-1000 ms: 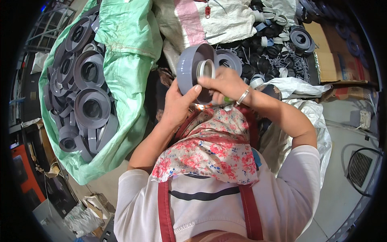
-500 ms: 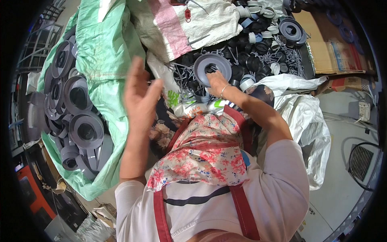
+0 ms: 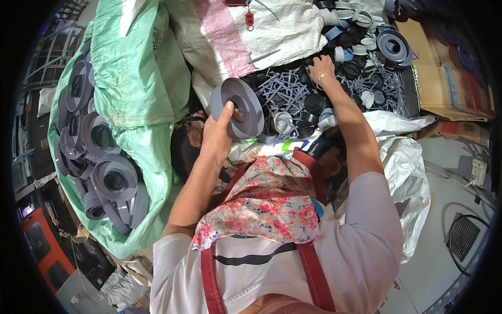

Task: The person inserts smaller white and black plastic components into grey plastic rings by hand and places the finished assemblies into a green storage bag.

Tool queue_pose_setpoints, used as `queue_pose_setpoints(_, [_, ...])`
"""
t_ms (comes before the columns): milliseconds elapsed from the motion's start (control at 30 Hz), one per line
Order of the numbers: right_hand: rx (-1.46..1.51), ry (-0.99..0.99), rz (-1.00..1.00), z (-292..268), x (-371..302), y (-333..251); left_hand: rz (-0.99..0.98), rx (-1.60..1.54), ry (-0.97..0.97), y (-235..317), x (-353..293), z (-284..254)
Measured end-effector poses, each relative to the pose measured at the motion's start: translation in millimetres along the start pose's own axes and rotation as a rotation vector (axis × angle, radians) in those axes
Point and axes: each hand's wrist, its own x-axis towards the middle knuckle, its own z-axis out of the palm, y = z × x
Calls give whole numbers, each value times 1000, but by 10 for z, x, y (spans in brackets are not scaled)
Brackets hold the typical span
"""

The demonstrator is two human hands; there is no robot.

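My left hand [image 3: 216,135] grips a grey round plastic flange [image 3: 252,121] by its edge, thumb pressed over the inner rim; the flange is tilted above the near left of the pile. Reaching into the far part of the pile is my right hand [image 3: 321,69], with a bracelet at the wrist. Its fingers are bent down among black plastic caps [image 3: 315,103], and whatever they pinch is hidden. Thin grey plastic sticks [image 3: 287,89] and white threaded rings [image 3: 283,122] are mixed through the pile.
On the left stands a green woven sack [image 3: 141,104] with several grey flanges [image 3: 114,180] in its mouth. A white and pink woven sack [image 3: 266,34] covers the pile's far left. Another grey flange [image 3: 393,48] rests at the far right, beside cardboard [image 3: 444,68]. White plastic sheeting [image 3: 402,167] hangs at right.
The flange that lay under my right hand is now lifted in my left hand, which came in from the left. My right hand has let go and moved farther out to the right.
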Motion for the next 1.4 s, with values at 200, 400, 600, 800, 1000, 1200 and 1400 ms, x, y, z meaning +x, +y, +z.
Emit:
queue_pose_setpoints(200, [514,-82,-499,-510,-587,-585,61,97,-10,-115,-64,-87])
queue_pose_setpoints(400, [905,-291,-487,-1407,-1403,-1158,26,-147,-242,-159,-302,85])
queue_pose_setpoints(600, [399,-172,-745,-1822,-1550,-1351,14,-40,-354,4,-624,-33])
queue_pose_setpoints(800, [198,-92,-1155,-2026,-1662,-1412,-76,-42,-419,146,-809,-183])
queue_pose_setpoints(1000, [702,-235,-559,-2008,-1758,-1423,112,-64,-421,-22,-936,-94])
queue_pose_setpoints(1200, [785,-595,-465,-1974,-1672,-1288,208,-30,-325,23,-977,-15])
queue_pose_setpoints(1400, [1280,-1370,139,-1875,-1570,-1186,571,424,-135,192,-1204,-31])
